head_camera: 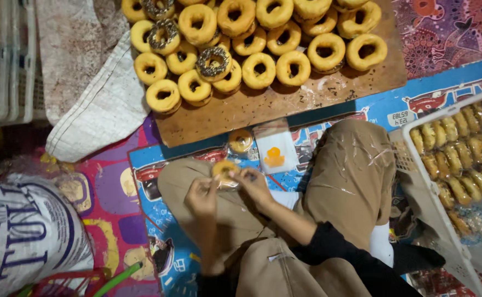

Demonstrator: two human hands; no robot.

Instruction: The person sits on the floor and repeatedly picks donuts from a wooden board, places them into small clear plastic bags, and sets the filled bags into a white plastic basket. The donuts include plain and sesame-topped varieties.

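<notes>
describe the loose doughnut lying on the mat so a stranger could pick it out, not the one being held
Start at the big brown board loaded with ring doughnuts at the top. Just below its lower edge, on the blue patterned mat, a single bagged doughnut lies beside a small stack of clear bags. It alone lies on the mat, off the board, above the hands.

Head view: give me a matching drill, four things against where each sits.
Things:
1. wooden board
2. white crate
3. printed sack
4. bagged doughnut

Places:
A. lower left, on the mat
B. between both hands, over the lap
C. top centre, under rows of doughnuts
D. right edge, filled with packed doughnuts

Pairs: 1-C, 2-D, 3-A, 4-B
</notes>
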